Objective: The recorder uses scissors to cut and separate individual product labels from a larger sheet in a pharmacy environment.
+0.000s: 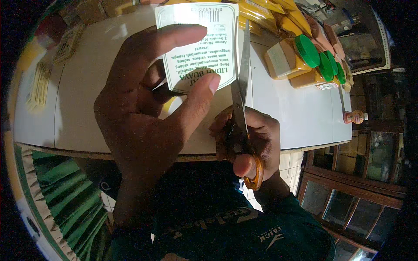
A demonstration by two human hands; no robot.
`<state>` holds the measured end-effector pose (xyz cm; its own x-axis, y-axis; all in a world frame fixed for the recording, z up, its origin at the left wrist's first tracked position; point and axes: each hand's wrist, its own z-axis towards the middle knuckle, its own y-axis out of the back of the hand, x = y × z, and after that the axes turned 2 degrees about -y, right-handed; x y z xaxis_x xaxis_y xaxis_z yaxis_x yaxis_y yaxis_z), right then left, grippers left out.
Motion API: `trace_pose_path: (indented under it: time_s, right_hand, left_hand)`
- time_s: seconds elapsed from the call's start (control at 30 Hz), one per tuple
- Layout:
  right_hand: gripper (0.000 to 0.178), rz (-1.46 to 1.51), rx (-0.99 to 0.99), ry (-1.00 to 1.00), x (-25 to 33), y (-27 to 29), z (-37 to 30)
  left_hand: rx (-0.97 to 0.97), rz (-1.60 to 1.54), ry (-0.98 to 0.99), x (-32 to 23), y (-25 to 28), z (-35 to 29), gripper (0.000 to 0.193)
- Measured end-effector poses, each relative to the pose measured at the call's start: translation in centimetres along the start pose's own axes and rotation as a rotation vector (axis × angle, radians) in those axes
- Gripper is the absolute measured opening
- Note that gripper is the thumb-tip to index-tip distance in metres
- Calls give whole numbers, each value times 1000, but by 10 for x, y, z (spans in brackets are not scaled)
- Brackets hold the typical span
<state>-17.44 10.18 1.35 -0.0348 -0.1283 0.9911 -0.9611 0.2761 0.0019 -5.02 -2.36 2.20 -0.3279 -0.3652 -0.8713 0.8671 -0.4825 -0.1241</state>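
Label [204, 52] pinched, L hand [141, 111]; R hand [266, 132] grips scissors [241, 95]; jars [283, 60], yellow pkts [261, 16] at R.

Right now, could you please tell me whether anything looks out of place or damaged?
Only the white printed label in the left hand looks odd: its text faces the holder upside down. I see no clear spill or damage.

The label [200, 56] is white and green-lettered, the scissor handles [260, 166] amber, the jar lids [307, 51] bright green.
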Motion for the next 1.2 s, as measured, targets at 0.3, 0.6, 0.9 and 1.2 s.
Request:
trace_pose_path:
  time_s: [0.3,0.6,0.9,1.2]
  right_hand:
    - [65,16,3,1,-3,-1,1]
    - [63,-28,3,-4,1,-1,0]
    - [57,-3,-46,22,-1,-3,-1]
    - [54,-28,-48,50,-3,-2,0]
  left_hand:
    - [0,-8,8,0,-1,-1,39]
    - [14,44,52,-5,1,0,41]
    - [1,4,84,-3,-1,-1,41]
    - [7,6,86,-2,0,0,41]
